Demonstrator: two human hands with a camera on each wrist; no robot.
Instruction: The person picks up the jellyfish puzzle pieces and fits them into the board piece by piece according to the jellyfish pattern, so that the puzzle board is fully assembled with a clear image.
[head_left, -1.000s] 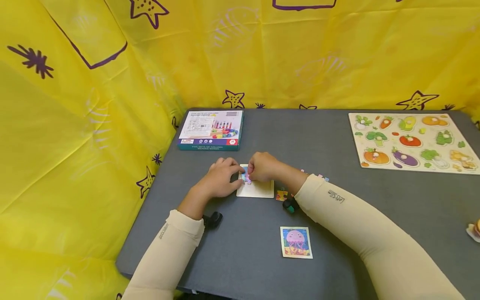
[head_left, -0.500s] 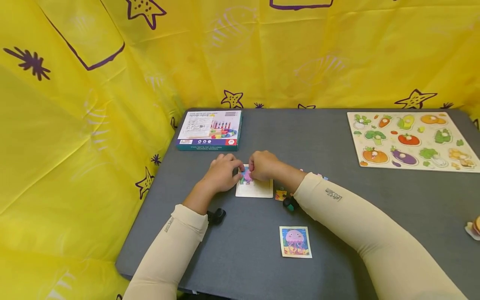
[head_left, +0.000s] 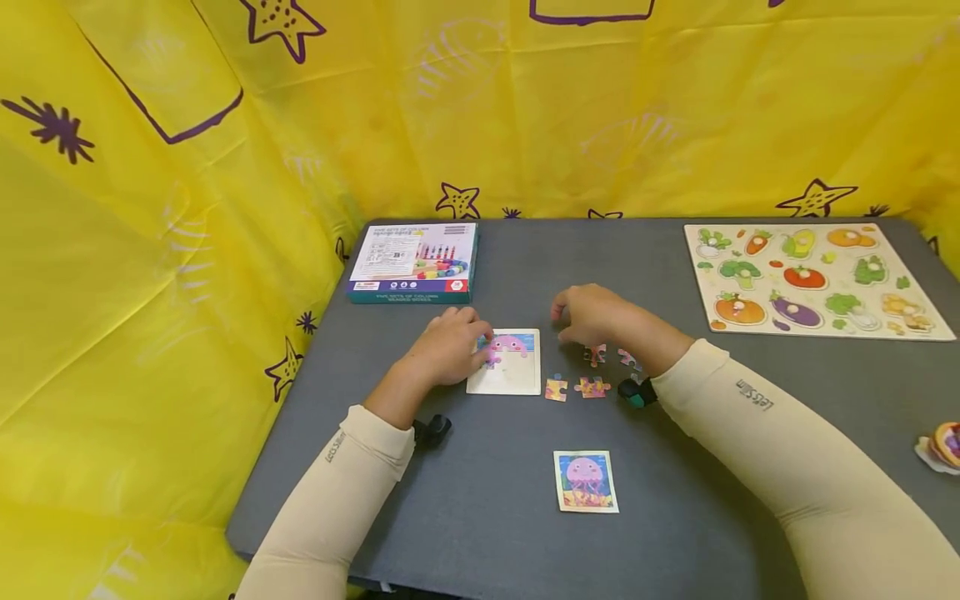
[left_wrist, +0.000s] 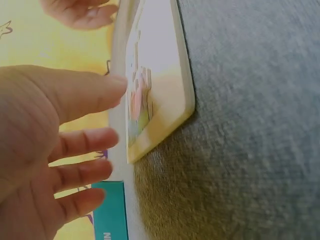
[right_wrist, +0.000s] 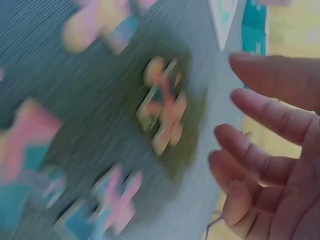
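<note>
A white puzzle board (head_left: 517, 382) lies on the table, with joined pink and blue jigsaw pieces (head_left: 510, 342) along its upper left part. My left hand (head_left: 448, 346) is at the board's left edge, fingers relaxed and holding nothing; whether the fingertips touch the board is unclear. Right of the board, my right hand (head_left: 596, 315) hovers over loose pieces, its fingers loosely bent and empty. Beneath it lies a reddish jigsaw piece (right_wrist: 167, 107), blurred in the right wrist view. Two yellowish pieces, one a single tile (head_left: 556, 389), the other wider (head_left: 592, 387), lie nearer me.
A jellyfish picture card (head_left: 586, 481) lies toward the front. Behind the left hand sits a boxed bead set (head_left: 412, 262). A vegetable peg board (head_left: 817, 279) occupies the back right, and a small round toy (head_left: 947, 443) is at the far right. Yellow cloth (head_left: 525, 108) hangs behind.
My right hand has let go of a piece on the board and moved right, above the loose pieces. More of the joined picture now shows. The left hand has stayed nearly in place.
</note>
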